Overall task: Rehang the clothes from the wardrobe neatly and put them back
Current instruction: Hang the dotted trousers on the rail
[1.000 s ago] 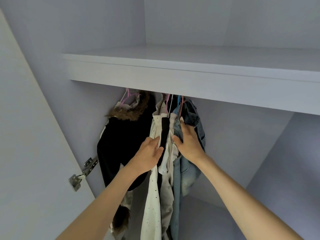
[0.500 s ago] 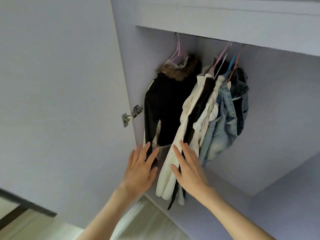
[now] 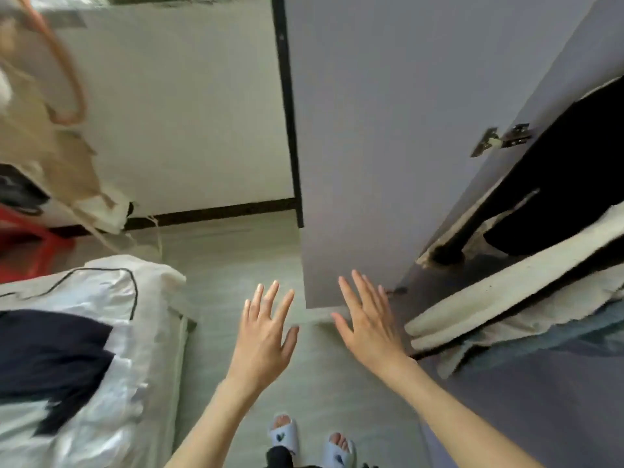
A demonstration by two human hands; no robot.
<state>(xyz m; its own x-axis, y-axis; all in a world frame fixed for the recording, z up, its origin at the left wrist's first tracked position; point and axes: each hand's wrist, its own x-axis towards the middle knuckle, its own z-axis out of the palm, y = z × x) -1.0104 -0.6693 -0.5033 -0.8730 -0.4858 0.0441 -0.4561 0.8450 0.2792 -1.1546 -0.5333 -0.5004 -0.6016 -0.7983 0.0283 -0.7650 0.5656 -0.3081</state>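
Note:
The view is tilted down and blurred. My left hand [image 3: 265,336] and my right hand [image 3: 369,324] hover over the floor with fingers spread, holding nothing. At the right, in the open wardrobe, the lower ends of the hung clothes show: a black coat [image 3: 553,184], a cream garment [image 3: 499,292] and a strip of blue denim [image 3: 547,342]. My right hand is just left of the cream garment and apart from it. On the bed at the left a dark garment [image 3: 50,363] lies on white bedding.
The open wardrobe door [image 3: 381,130] with a metal hinge [image 3: 503,138] stands ahead of my hands. The bed [image 3: 94,332] fills the lower left. A beige bag with an orange handle [image 3: 60,82] hangs upper left above something red [image 3: 23,238]. My slippered feet [image 3: 310,440] stand below.
The view has swung down and left from the hanging clothes to the floor and bed. Both hands let go of the garments, dropped away and now hover with fingers spread.

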